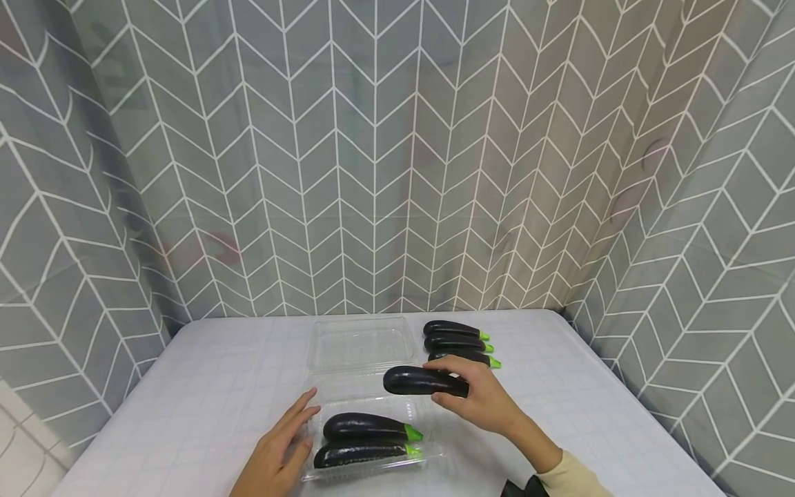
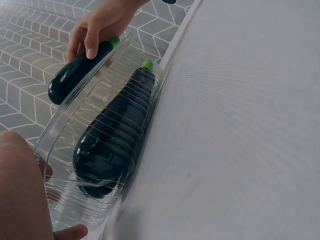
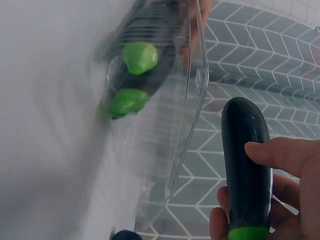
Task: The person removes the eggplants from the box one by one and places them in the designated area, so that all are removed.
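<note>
My right hand [image 1: 481, 397] grips a dark purple eggplant [image 1: 410, 380] above the back right part of a clear plastic clamshell box. In the right wrist view, thumb and fingers wrap this eggplant [image 3: 245, 165] near its green stem end. Two more eggplants [image 1: 366, 427] lie side by side in the box's tray [image 1: 366, 471], green stems to the right. My left hand [image 1: 276, 445] rests at the tray's left side, fingers spread and fairly straight along its wall. In the left wrist view, the ribbed tray wall [image 2: 100, 125] stands between that hand and the held eggplant.
Behind the tray, the box's clear lid [image 1: 363, 345] lies folded open on the white tablecloth [image 1: 186, 393]. Several eggplants [image 1: 456, 342] lie in a row at the back right, close behind my right hand. A patterned curtain [image 1: 373, 172] hangs beyond the table.
</note>
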`<move>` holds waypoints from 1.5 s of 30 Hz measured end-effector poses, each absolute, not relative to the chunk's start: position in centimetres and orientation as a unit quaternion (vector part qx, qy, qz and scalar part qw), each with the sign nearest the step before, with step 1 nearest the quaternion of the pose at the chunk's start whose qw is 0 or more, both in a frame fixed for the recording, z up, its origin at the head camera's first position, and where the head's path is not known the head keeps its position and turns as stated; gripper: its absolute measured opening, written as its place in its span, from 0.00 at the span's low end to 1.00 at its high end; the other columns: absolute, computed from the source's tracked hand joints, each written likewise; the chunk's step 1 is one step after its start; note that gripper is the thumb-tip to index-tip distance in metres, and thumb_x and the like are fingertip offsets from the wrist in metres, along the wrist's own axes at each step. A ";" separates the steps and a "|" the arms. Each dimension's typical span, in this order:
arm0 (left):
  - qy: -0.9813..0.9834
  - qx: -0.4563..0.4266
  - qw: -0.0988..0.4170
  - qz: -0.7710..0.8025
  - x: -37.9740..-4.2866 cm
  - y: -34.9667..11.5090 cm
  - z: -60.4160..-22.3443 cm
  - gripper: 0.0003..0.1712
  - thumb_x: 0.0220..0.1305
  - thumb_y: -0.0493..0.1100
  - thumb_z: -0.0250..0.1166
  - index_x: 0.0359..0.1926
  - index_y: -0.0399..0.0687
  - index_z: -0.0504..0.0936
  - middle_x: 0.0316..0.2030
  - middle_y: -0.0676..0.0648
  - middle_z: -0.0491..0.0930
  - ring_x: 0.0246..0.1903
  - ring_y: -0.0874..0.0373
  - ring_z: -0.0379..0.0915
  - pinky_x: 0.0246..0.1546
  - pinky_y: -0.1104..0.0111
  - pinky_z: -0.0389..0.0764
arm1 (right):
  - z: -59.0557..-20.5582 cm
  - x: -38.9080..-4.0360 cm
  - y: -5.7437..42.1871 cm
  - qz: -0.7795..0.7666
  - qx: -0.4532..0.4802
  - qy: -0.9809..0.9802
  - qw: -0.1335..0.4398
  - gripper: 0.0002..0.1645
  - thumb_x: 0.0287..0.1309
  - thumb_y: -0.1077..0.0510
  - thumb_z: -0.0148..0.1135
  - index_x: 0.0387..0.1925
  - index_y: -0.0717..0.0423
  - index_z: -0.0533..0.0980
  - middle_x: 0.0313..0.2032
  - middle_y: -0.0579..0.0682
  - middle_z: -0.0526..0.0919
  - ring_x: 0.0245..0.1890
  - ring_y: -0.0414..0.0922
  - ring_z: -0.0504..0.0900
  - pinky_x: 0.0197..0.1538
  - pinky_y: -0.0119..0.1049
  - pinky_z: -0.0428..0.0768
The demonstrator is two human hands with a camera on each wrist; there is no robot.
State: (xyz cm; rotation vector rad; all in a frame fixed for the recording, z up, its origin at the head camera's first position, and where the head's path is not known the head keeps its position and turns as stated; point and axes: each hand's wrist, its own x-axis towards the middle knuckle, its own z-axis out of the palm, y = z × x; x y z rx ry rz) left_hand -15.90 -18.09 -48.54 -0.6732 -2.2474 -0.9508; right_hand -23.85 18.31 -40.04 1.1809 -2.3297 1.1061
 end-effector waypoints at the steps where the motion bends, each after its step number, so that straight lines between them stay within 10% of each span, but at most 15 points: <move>1: -0.847 -0.254 0.300 -0.358 -15.9 -18.1 -48.5 0.29 0.57 0.24 0.68 0.62 0.35 0.80 0.72 0.44 0.70 0.65 0.46 0.73 0.46 0.60 0.86 | -40.0 -23.9 18.5 0.383 0.409 -0.814 0.155 0.28 0.54 0.63 0.78 0.58 0.48 0.83 0.53 0.43 0.85 0.49 0.42 0.83 0.43 0.37 0.84; 45: -0.841 -0.265 0.316 -0.350 -16.3 -18.3 -49.1 0.31 0.54 0.25 0.68 0.62 0.36 0.80 0.71 0.43 0.71 0.63 0.48 0.75 0.56 0.83 0.70 | -41.5 -26.9 23.2 0.337 0.301 -0.874 0.182 0.29 0.49 0.66 0.79 0.55 0.48 0.85 0.51 0.48 0.87 0.51 0.49 0.84 0.53 0.52 0.81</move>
